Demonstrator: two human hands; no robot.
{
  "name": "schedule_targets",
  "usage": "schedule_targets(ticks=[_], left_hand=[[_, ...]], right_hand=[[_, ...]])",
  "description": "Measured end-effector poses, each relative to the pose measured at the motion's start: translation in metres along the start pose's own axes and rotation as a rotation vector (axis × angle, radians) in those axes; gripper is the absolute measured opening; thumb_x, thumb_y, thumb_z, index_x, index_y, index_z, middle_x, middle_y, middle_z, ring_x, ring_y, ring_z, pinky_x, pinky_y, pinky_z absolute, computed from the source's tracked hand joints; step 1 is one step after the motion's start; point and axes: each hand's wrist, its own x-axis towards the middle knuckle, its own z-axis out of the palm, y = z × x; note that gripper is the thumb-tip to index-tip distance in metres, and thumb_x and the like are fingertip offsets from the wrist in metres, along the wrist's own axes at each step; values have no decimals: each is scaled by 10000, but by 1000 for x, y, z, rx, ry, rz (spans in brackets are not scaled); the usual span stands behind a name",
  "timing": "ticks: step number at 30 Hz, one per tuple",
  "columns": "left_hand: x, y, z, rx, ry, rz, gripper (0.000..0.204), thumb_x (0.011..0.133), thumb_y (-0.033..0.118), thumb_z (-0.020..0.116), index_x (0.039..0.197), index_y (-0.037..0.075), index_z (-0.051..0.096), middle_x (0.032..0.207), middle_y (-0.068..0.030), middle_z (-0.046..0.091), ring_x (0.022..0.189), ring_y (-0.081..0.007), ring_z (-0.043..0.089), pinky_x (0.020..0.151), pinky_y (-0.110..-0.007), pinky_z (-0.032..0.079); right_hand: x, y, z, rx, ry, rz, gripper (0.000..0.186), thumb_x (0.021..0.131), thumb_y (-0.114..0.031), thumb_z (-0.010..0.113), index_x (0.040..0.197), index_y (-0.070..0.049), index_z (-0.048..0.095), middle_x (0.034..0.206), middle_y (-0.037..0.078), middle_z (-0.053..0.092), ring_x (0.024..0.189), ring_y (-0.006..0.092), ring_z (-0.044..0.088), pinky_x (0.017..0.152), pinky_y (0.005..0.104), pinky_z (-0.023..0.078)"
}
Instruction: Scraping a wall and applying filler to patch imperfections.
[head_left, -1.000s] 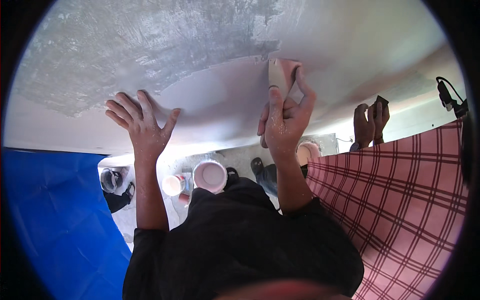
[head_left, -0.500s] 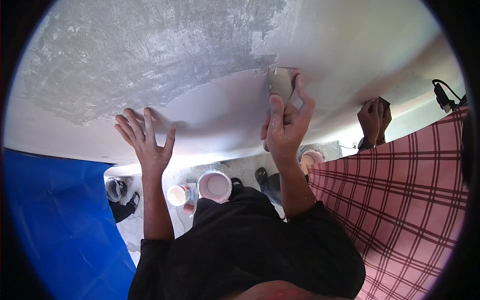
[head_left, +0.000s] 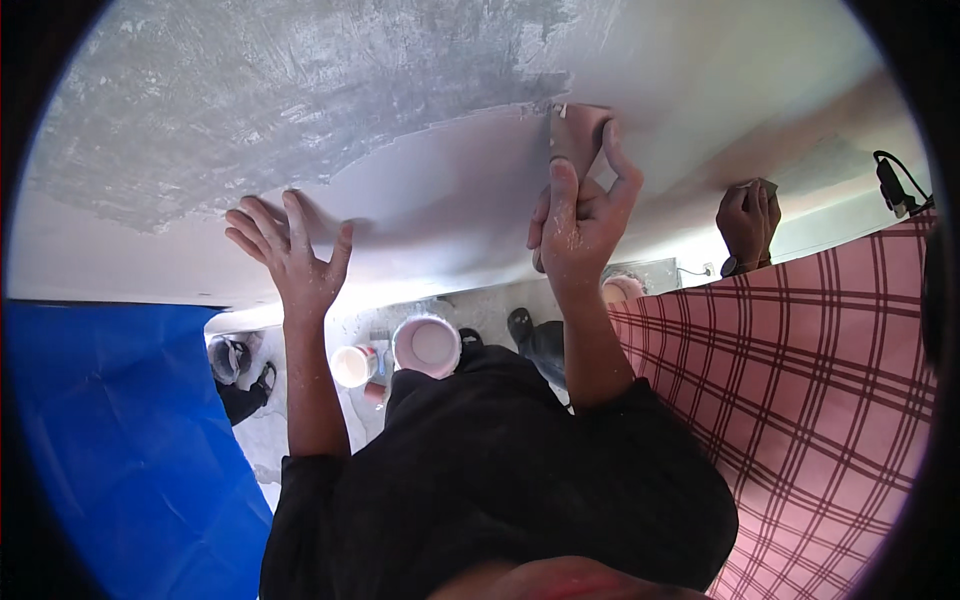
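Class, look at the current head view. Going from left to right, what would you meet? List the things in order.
Blue sheet → person's left hand → pink bucket → right hand holding a flat scraper → co-worker's hands → black corded object.

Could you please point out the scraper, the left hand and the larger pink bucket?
Scraper (head_left: 576,134): head view, on its flat blade.
Left hand (head_left: 302,268): head view, on the back of the hand.
Larger pink bucket (head_left: 404,349): head view, on its inner wall.

Pale, blotchy grey floor (head_left: 492,314), possibly concrete, in bright light
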Motion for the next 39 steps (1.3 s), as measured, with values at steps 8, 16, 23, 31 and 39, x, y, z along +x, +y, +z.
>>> schedule_targets(ticks=[8,16,23,31,39], left_hand=[[-3,-7,1,34,-6,36,880,852,503,688,1542,157,266,1614,-226,-23,1471,-453,-112,1122,-654,-62],[-9,-13,7,38,9,29,881,849,506,685,1542,158,268,1614,-225,-37,1469,-453,-126,1121,-650,-74],[-13,-14,8,15,10,25,890,848,500,685,1547,157,255,1615,-223,-29,1470,-454,-115,1125,-644,-71],[-35,-23,4,10,-42,-14,806,860,462,677,1530,202,312,1612,-230,44,1478,-455,-45,1144,-644,-11],[21,-27,-65,-25,-47,-128,735,903,477,603,1519,167,349,1619,-212,57,1487,-430,-42,1146,-598,-64]], right_hand=[[6,-2,-2,26,-27,-16,426,1001,-70,510,1349,-16,269,553,45,502,349,76,426,316,211,317],[-3,-10,0,54,8,73,432,968,-55,576,1335,38,368,1320,214,563,526,52,548,440,199,393],[10,-20,3,-44,-12,40,462,965,-42,575,1364,16,349,1329,205,558,466,51,505,387,199,363],[2,-27,10,67,8,172,463,982,-34,532,1400,-19,331,986,145,627,417,50,461,341,207,337],[29,-95,24,-23,-43,68,449,1005,-94,501,1389,-26,279,507,43,475,315,113,418,313,224,318]])
